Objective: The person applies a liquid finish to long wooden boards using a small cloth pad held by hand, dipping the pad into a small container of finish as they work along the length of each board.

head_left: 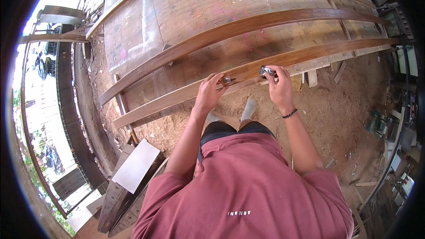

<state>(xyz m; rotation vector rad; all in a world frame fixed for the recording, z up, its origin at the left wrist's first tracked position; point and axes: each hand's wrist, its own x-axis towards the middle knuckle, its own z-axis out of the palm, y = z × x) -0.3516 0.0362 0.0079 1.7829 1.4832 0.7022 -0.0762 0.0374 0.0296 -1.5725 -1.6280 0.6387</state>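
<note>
My left hand (210, 90) is closed around a small clear container (227, 80) with something brown in it, held over the near edge of a long brown board (310, 52). My right hand (280, 87) pinches a crumpled dark-and-white wad (266, 71), which looks like a rag, at the same board. Whether the wad touches the wood I cannot tell. Farther off, a second long board (230, 24) with a glossy brown face lies roughly alongside the first. Both rest on a large paint-stained wooden table (172, 4).
A white rectangular sheet (136, 166) lies on dark timber at the lower left. Sawdust and wood scraps cover the dirt floor (327, 102). Short wood offcuts (312, 79) stick out by the table's near edge. Assorted items crowd the right side.
</note>
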